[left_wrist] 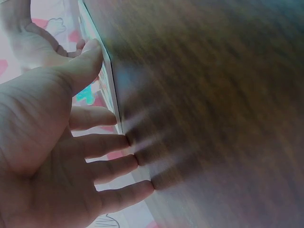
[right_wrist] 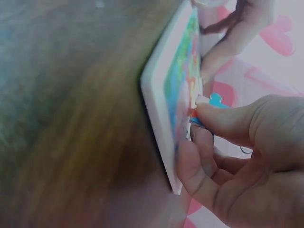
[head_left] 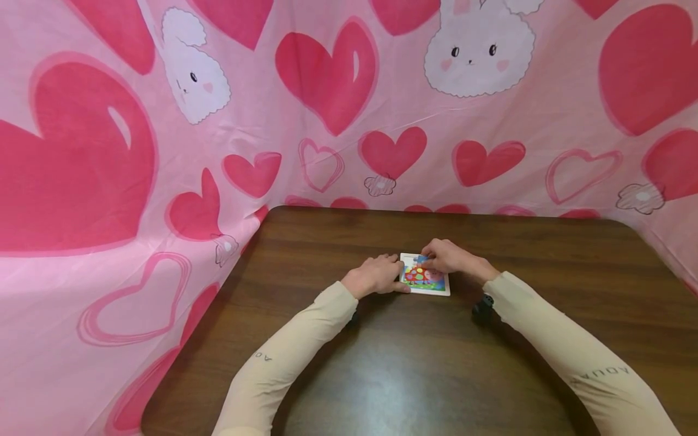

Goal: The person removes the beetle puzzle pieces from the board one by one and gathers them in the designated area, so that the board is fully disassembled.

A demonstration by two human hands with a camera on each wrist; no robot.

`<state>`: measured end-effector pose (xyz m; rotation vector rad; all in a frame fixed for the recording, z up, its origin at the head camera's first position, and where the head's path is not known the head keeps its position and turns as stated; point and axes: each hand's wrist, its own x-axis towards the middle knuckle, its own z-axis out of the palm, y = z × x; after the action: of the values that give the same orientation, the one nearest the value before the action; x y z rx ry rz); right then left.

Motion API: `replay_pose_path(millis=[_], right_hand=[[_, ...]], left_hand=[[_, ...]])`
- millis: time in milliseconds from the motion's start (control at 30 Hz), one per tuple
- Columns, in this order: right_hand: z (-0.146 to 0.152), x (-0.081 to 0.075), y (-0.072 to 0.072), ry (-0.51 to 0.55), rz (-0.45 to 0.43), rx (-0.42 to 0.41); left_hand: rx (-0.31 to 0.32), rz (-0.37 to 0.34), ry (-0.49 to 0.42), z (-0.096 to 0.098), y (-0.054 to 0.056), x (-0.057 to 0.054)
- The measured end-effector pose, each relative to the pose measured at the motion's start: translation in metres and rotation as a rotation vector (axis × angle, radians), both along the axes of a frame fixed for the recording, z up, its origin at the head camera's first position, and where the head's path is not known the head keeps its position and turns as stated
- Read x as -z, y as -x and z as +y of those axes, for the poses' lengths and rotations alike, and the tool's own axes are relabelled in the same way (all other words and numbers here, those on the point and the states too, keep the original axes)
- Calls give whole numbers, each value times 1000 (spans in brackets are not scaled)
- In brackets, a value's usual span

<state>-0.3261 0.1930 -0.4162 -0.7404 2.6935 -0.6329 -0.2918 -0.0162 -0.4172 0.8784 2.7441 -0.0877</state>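
Observation:
A small square jigsaw puzzle with a white rim lies flat on the table, its picture a red, spotted bug over green. My left hand is at its left side, with fingers spread fairly straight. In the left wrist view its fingertips touch the tabletop and its thumb lies over the near edge of the puzzle. From the far right side, my right hand reaches over the puzzle. Between its thumb and fingers it pinches a blue puzzle piece, tilted up from the picture. Part of the piece is hidden behind the thumb.
The brown wooden table has rounded corners. A pink curtain with hearts and rabbits hangs behind it and along its left side. A black wrist device sits below the right wrist, close over the table.

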Motion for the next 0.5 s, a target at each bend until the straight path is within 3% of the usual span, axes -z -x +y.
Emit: replay_pose_path(millis=[233, 500], right_hand=[[15, -8, 1, 13, -67, -16], [42, -19, -7, 68, -59, 17]], left_hand=[[-9, -1, 6, 2, -1, 0], [-18, 0, 5, 1, -1, 1]])
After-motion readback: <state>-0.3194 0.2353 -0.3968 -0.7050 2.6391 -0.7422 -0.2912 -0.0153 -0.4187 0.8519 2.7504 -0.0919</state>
